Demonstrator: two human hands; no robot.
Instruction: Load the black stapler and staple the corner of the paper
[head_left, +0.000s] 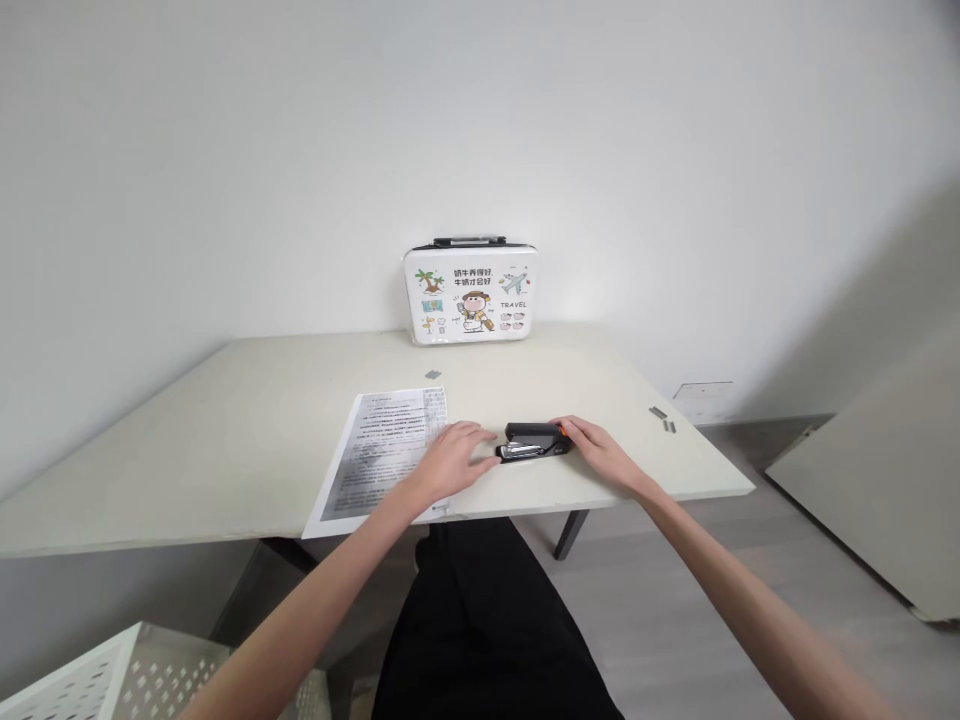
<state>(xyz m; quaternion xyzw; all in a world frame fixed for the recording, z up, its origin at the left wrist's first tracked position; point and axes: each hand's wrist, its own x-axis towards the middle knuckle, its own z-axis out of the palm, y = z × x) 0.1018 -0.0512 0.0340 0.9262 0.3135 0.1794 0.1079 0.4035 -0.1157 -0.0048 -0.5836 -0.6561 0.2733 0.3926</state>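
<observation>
A black stapler (534,440) lies near the table's front edge, its nose to the left and its silver staple channel showing under the raised top arm. At its rear end, by an orange part, my right hand (592,448) is closed around it; some of those fingers are hidden behind the stapler. My left hand (456,458) is open, thumb and fingers apart, just left of the stapler's nose. I cannot tell whether its fingertips touch it. Beneath that hand, the right side of a printed sheet (375,455) is partly covered.
On the white table (225,430) a white cartoon case (472,295) stands against the wall. Small grey staple strips (661,418) lie at the right, and another grey piece (433,375) lies behind the sheet. A perforated white basket (161,665) is at lower left.
</observation>
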